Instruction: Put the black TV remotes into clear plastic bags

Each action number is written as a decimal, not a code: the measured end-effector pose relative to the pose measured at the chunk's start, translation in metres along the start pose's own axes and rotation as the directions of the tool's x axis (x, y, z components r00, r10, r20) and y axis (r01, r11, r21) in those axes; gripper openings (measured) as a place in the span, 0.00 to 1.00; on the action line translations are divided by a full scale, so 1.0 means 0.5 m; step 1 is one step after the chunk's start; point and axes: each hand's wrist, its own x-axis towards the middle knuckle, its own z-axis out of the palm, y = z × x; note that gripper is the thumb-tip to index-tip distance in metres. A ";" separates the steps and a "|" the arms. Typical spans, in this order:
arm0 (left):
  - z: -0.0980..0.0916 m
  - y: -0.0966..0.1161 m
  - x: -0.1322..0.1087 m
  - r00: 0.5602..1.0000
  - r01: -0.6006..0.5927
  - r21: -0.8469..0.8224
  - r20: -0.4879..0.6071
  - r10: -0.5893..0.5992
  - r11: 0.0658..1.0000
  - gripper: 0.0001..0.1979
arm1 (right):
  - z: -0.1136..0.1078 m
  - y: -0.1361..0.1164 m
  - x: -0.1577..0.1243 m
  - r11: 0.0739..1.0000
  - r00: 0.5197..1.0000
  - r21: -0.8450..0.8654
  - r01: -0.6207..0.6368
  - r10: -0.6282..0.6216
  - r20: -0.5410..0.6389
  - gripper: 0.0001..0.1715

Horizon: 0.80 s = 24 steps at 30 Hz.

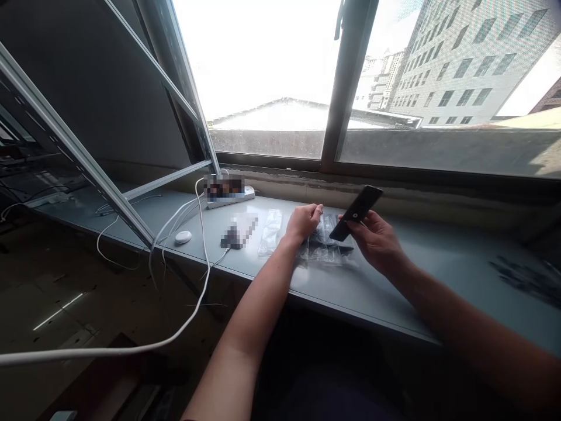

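Note:
My right hand (372,237) holds up a flat black rectangular piece (362,204) by its lower part. The piece is tilted and has a small round pale mark; its exact kind does not show. My left hand (303,222) is closed over the table, just left of the piece. What its fingers hold, if anything, is hidden. Beneath and between my hands lie clear plastic bags (324,254), with a dark flat thing (337,248) among them. Another clear plastic bag (270,231) lies to the left of my left hand.
A pixelated item (239,232) with a cable, a white round object (183,237) and a white power strip (249,193) are on the left. A white cable (201,292) hangs over the table's edge. Metal framing (87,152) stands left; a dark heap (526,280) lies right.

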 end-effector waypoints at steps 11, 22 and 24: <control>0.002 0.003 0.001 1.000 -0.013 -0.004 0.012 0.013 1.000 0.23 | 0.035 -0.034 -0.036 0.932 0.960 -0.233 0.277 -0.256 0.116 0.21; 0.012 0.007 0.004 1.000 -0.017 0.013 0.021 0.016 1.000 0.27 | 0.011 -0.012 -0.019 0.997 0.999 -0.070 0.023 -0.026 -0.040 0.11; 0.012 0.007 0.005 0.999 -0.028 0.019 0.019 0.027 0.999 0.27 | 0.009 -0.015 -0.016 0.999 0.999 -0.009 -0.040 0.040 -0.030 0.08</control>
